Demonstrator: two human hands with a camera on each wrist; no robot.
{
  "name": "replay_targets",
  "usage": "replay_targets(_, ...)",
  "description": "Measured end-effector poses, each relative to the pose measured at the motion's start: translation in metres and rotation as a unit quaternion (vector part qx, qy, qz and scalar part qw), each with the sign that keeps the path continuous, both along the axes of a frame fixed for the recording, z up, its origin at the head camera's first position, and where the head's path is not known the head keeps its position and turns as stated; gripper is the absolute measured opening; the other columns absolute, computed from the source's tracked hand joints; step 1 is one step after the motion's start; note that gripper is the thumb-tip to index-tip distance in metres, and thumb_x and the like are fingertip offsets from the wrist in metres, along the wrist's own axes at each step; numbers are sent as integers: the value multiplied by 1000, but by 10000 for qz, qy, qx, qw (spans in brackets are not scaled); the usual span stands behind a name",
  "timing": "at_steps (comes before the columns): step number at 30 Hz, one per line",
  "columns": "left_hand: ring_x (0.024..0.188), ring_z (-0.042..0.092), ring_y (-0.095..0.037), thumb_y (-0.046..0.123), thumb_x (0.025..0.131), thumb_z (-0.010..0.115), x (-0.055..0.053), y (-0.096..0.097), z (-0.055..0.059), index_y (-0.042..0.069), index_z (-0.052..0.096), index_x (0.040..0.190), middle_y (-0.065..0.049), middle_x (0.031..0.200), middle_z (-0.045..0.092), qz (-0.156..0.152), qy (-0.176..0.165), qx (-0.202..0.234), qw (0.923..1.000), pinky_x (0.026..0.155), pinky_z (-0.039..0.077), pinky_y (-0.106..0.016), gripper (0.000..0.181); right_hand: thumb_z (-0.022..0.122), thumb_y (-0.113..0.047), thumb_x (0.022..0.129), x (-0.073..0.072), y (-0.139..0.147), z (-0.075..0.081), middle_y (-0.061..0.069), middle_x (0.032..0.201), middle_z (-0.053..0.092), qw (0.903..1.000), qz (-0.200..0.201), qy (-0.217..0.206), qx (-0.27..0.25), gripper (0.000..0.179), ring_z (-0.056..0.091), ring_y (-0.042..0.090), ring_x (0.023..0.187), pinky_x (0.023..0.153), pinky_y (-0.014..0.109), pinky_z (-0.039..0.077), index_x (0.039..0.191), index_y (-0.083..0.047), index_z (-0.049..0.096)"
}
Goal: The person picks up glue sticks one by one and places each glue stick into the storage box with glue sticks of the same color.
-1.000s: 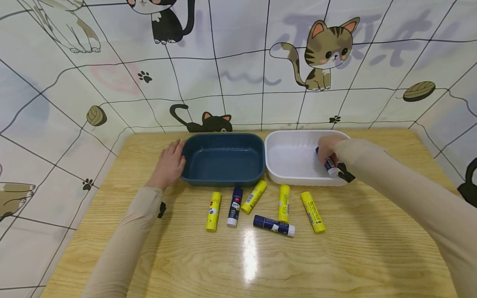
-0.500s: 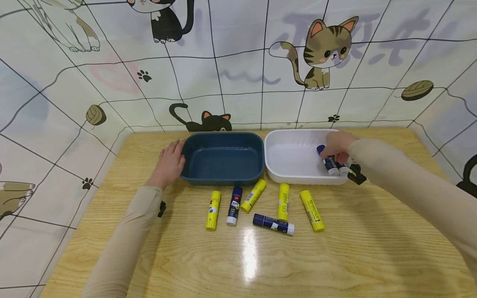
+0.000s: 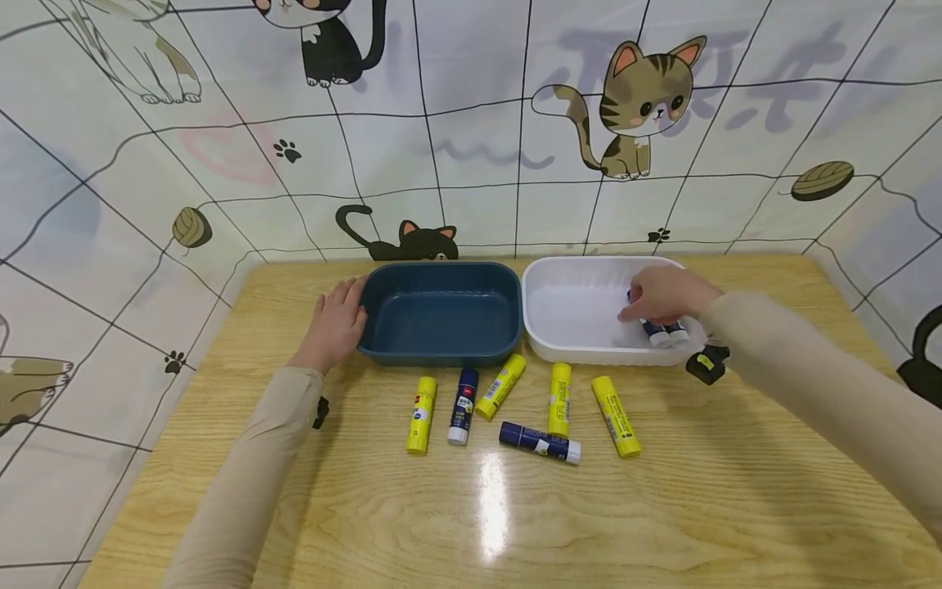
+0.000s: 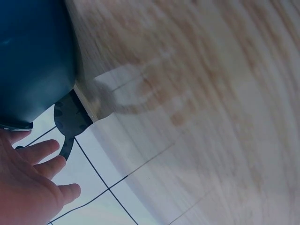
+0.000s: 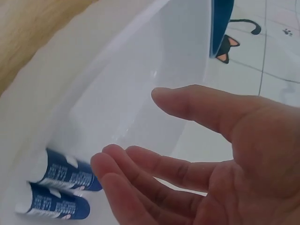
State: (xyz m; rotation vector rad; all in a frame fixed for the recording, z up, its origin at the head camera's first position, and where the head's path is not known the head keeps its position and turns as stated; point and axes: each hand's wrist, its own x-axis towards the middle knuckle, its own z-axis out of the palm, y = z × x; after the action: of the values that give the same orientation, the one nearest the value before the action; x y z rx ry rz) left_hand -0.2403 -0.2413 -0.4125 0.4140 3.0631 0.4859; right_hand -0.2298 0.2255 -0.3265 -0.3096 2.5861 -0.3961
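Over the right end of a white plastic bin [image 3: 596, 355] is my right hand [image 3: 673, 294], thumb apart from the fingers and nothing between them. Two navy glue sticks [image 5: 70, 171] lie side by side on that bin's floor, just beneath the fingertips and partly hidden by the hand in the head view. My left hand [image 3: 334, 327] rests at the left end of a dark blue bin [image 3: 441, 360], fingers extended along its rim. In the left wrist view, the spread fingers [image 4: 49, 166] show beside the blue bin's wall [image 4: 37, 61].
In front of the bins, a navy glue stick [image 3: 463, 406] lies among several yellow glue sticks [image 3: 422, 415]. Another navy one [image 3: 540, 442] lies crosswise, near a yellow one [image 3: 560, 401]. Behind the wooden table [image 3: 471, 507] hangs a cat-patterned backdrop [image 3: 478, 147].
My right hand has let go of a navy glue stick, now lying beside another in the white bin, and has lifted slightly with fingers parted. The left hand has stayed put.
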Motion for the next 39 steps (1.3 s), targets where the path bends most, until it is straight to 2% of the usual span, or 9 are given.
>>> replay_targets(6,141,16,-44,11,102,33,0,1,-1,3,20,152,-27,152,23,22,-30,5,10000,110,8,-63,53,70,-28,86,14,-8,2,4,74,56,9979,342,558,37,28,50,20,68,61,33,41,84,-1,61)
replay_targets(18,141,15,-45,11,103,31,0,-1,-2,3,18,153,-27,153,22,-15,-61,32,10000,109,6,-64,53,72,-32,84,38,-30,0,1,78,62,9959,530,717,148,26,54,20,68,60,34,43,88,-7,63)
replay_targets(24,141,16,-44,12,102,32,0,-1,-2,3,19,153,-26,153,23,0,-12,-1,10000,108,7,-66,53,73,-28,83,54,-36,5,1,77,63,9940,566,934,-84,24,56,19,68,59,34,43,89,-7,63)
replay_targets(34,141,15,-44,12,103,31,2,0,-2,3,19,153,-26,153,23,19,-14,-17,10000,108,5,-66,52,73,-28,84,71,-39,4,0,78,61,9937,711,803,-320,25,53,17,66,56,31,42,93,-7,62)
replay_targets(39,141,15,-44,12,103,30,2,-1,-1,3,19,153,-26,153,23,1,-5,-17,10000,108,4,-66,51,73,-29,84,81,-38,1,-1,78,62,9942,636,750,-428,26,53,16,65,57,31,42,94,-7,63)
